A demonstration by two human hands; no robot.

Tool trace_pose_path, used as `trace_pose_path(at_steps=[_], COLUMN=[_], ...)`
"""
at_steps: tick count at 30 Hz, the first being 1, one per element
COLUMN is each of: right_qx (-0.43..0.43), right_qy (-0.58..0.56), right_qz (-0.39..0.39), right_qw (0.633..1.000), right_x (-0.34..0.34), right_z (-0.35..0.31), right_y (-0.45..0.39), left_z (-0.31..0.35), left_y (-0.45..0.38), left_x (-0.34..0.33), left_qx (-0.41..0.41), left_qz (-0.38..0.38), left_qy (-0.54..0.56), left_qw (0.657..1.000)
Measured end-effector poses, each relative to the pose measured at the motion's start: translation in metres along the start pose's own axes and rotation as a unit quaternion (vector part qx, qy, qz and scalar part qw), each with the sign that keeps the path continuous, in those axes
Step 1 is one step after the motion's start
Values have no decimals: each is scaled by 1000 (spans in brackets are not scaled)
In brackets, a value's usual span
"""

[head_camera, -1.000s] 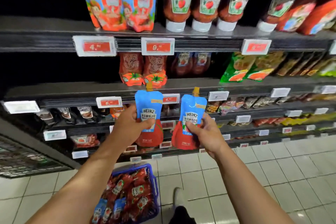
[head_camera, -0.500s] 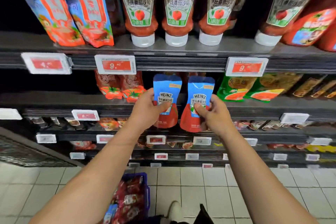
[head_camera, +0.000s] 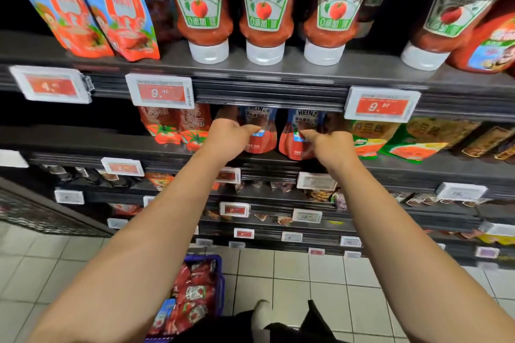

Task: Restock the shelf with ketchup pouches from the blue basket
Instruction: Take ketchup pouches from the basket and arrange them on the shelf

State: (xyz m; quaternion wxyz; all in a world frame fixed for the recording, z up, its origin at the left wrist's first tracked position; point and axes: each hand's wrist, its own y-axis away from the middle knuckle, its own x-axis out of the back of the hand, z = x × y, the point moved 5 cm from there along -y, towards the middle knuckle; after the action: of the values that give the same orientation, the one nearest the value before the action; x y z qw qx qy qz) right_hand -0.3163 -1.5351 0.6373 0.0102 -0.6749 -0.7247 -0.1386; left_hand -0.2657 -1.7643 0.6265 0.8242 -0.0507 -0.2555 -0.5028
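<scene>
Heinz ketchup pouches (head_camera: 260, 135) in both hands, under "9." price tags (head_camera: 160, 90)

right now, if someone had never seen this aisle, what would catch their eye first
Probably the two bare arms reaching in: the left hand and right hand each hold a Heinz ketchup pouch at the second shelf, side by side. Above stands a row of upside-down Heinz bottles, and low on the floor sits the blue basket of pouches.

HEINZ on bottles (head_camera: 204, 0), 9 on price tag (head_camera: 161, 91)
</scene>
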Motion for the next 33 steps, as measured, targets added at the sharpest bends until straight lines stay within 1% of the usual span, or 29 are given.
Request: trace_pose_path(at_steps=[4, 6, 9, 11, 14, 19, 26, 29, 33], right_qx=[70, 84, 105, 123, 141, 92, 73, 82, 90], right_qy=[57, 70, 87, 83, 108, 217, 231, 249, 278], right_qz=[6, 11, 32, 43, 55, 61, 80, 75, 76], right_qw=[996, 994, 990, 988, 983, 970, 967, 962, 953], right_x=[-2, -1, 2, 4, 6, -6, -18, -23, -26], right_z=[0, 3, 5, 5, 7, 19, 16, 13, 13], right_y=[-2, 0, 4, 9, 13, 12, -6, -13, -17], left_z=[-8, -7, -4, -6, -13, -16, -14, -10, -7], left_y=[-2, 2, 10, 16, 28, 36, 18, 13, 13], left_x=[-5, -6, -10, -12, -17, -28, -35, -37, -37], left_qx=[-46, -79, -129, -147, -140, -129, -93, -90, -96], left_qz=[-11, -12, -33, -18, 42, 76, 79, 74, 80], left_qy=[-15, -7, 25, -5, -104, -104, -162, -181, -178], left_qw=[999, 997, 991, 989, 984, 983, 979, 977, 976])
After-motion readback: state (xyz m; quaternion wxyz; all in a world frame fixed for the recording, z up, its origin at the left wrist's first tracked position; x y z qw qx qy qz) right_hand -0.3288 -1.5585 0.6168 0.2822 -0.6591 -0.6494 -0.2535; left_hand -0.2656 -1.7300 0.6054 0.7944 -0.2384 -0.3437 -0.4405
